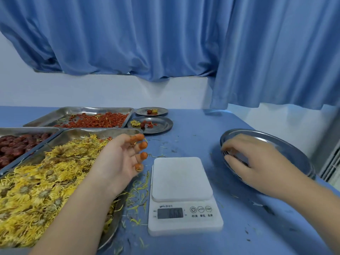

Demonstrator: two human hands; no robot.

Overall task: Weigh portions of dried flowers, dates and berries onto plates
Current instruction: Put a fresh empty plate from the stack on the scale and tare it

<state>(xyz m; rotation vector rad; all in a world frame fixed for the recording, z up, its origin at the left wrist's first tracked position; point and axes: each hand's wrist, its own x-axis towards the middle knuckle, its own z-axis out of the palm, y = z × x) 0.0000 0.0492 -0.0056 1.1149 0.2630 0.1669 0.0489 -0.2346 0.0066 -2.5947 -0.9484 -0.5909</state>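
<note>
Scale (184,196) sits centre-front on the blue table (248,227), white platform bare; display lit, digits too blurred to read. Empty steel plate (287,146) lies right of the scale, apart from it, top of what looks like a small stack. Right hand (257,161) rests on its near-left rim, fingers curled over the edge, thumb at the rim; it appears to be gripping the plate, though the contact under the fingers is hidden. Left hand (121,159) hovers open and holding nothing over the right edge of the tray of dried chrysanthemum flowers (46,181), fingertips stained orange. Tray of dates (16,146) lies behind-left, tray of red berries (99,120) further back. Two filled small plates, nearer plate (161,126) and farther plate (160,111), stand beside the berry tray, each with flowers and red fruit. Loose petals (139,188) scatter between flower tray and scale. Judgement: next portion is starting, plate to go on the scale. Risks: two stacked plates lifting together would falsify the tare; stray petals dragged onto the platform would shift the reading; plate set off-centre could cover the display.
</note>
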